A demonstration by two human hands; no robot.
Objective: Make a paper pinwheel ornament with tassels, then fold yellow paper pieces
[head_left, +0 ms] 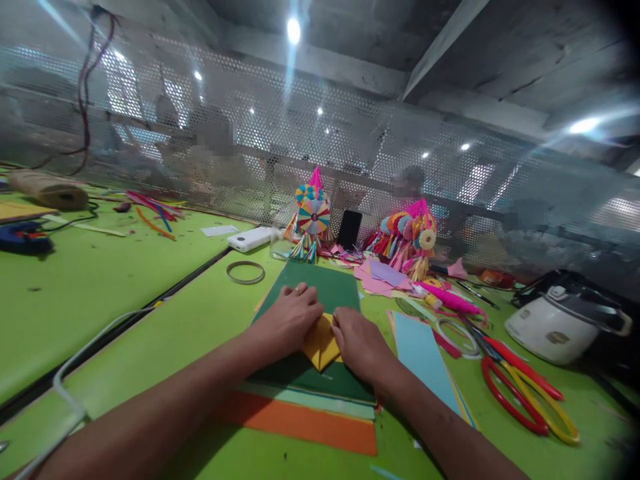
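Observation:
Between my two hands lies a piece of folded yellow paper point(321, 345), its pointed corner toward me. My left hand point(295, 315) presses on its left side, fingers bent over it, a ring on one finger. At the right edge, my right hand point(361, 339) grips the paper with curled fingers; the fingertips are partly hidden. Under both hands is a dark green sheet point(325, 283), on top of a pale green sheet and an orange sheet point(300, 421) that stick out at the near side.
Right of my hands are light blue paper strips point(425, 353), red and yellow-handled scissors point(530, 393) and a white pot point(555, 327). Behind stand colourful tasselled paper ornaments point(314, 217), a black phone point(349, 230) and a tape ring point(245, 271). A white cable point(70, 393) runs at left.

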